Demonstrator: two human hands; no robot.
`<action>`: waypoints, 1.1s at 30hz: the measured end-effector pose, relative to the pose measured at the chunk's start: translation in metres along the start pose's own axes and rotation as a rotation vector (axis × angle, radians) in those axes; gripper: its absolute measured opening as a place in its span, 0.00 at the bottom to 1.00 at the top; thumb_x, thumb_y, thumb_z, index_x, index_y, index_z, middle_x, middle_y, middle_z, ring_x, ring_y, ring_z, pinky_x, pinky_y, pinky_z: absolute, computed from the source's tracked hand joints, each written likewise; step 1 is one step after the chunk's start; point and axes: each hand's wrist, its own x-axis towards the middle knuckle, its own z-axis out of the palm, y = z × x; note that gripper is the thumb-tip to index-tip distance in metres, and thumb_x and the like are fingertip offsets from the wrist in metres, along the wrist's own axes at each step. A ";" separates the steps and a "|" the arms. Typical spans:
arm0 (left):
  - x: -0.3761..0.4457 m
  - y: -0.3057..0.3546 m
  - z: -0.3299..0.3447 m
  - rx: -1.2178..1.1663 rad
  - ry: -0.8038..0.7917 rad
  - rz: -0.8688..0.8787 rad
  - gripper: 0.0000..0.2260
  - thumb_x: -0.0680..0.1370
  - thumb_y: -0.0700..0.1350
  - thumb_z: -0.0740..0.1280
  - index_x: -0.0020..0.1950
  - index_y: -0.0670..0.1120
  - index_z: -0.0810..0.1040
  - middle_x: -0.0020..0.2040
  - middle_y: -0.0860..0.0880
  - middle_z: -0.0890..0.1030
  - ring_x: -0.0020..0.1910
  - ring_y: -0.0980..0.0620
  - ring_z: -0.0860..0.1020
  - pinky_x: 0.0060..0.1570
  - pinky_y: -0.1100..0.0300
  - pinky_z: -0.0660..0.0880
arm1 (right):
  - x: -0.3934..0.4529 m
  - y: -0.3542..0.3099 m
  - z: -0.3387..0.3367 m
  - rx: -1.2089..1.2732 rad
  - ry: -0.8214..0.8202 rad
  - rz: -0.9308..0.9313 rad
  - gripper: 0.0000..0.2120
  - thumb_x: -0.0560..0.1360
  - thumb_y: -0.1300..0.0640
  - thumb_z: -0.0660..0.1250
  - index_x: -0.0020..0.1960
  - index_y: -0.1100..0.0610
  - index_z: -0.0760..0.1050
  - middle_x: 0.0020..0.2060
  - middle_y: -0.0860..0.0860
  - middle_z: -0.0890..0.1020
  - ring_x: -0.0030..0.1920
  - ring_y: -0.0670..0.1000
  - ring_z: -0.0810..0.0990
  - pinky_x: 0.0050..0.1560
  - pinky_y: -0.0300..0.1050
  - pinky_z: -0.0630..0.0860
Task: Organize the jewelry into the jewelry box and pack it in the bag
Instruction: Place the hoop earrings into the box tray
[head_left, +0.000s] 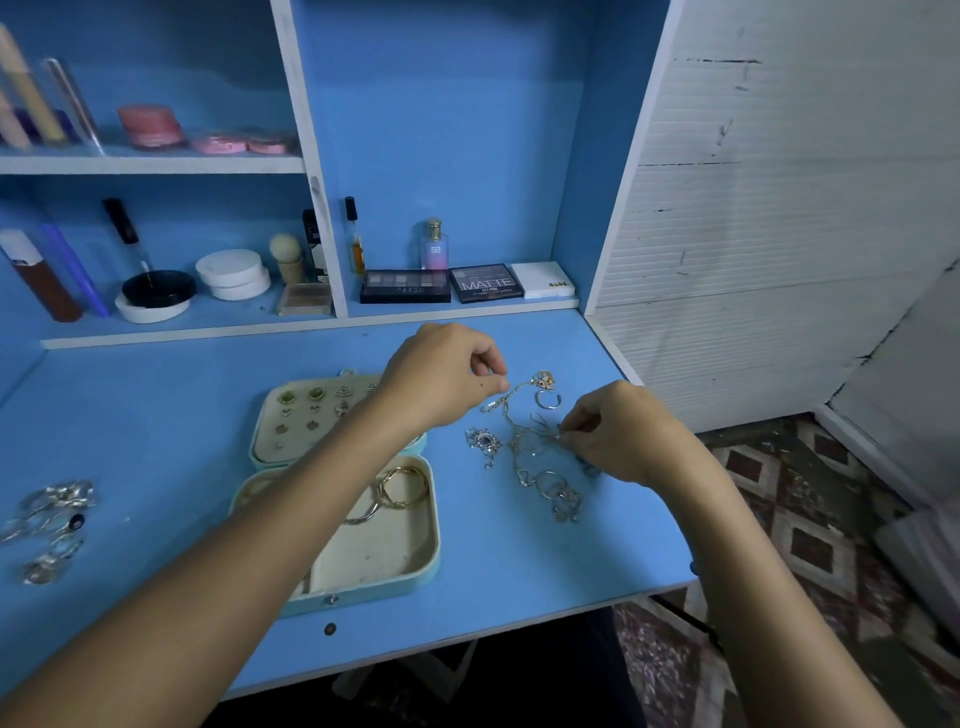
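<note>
An open teal jewelry box (415, 571) lies on the blue desk, its lid panel holding several earrings (306, 410) and its tray holding gold bangles (402, 486). To its right lies a tangle of thin chains and pendants (530, 457). My left hand (447, 374) hovers over the box's far corner and pinches one end of a chain. My right hand (618, 431) pinches the chain at the tangle's right side. A silver ring (548, 399) and a jewelled pendant (483, 440) lie between the hands.
A heap of silver jewelry (49, 525) sits at the desk's left. Makeup palettes (485, 283), a perfume bottle (434, 244), jars and brushes fill the shelves behind. The desk's front edge (467, 644) is close below the box; patterned floor lies to the right.
</note>
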 end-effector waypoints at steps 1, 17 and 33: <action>0.006 0.004 0.003 0.006 -0.014 0.011 0.03 0.74 0.52 0.75 0.44 0.55 0.82 0.40 0.57 0.83 0.35 0.62 0.74 0.43 0.60 0.74 | 0.000 0.003 0.000 -0.002 -0.004 0.012 0.03 0.75 0.56 0.71 0.45 0.52 0.84 0.35 0.47 0.83 0.33 0.48 0.80 0.32 0.40 0.77; 0.067 0.029 0.061 0.206 -0.213 -0.152 0.10 0.73 0.53 0.73 0.46 0.48 0.83 0.48 0.49 0.81 0.48 0.47 0.81 0.37 0.61 0.71 | -0.009 0.006 0.006 -0.048 -0.147 -0.011 0.03 0.72 0.52 0.72 0.43 0.50 0.83 0.39 0.45 0.83 0.38 0.45 0.80 0.37 0.39 0.78; 0.073 0.028 0.071 0.169 -0.273 -0.257 0.09 0.73 0.47 0.72 0.49 0.43 0.81 0.49 0.46 0.81 0.42 0.46 0.77 0.40 0.58 0.75 | -0.006 -0.007 0.016 -0.270 -0.296 -0.021 0.08 0.76 0.55 0.62 0.41 0.59 0.73 0.40 0.53 0.78 0.37 0.54 0.72 0.37 0.47 0.73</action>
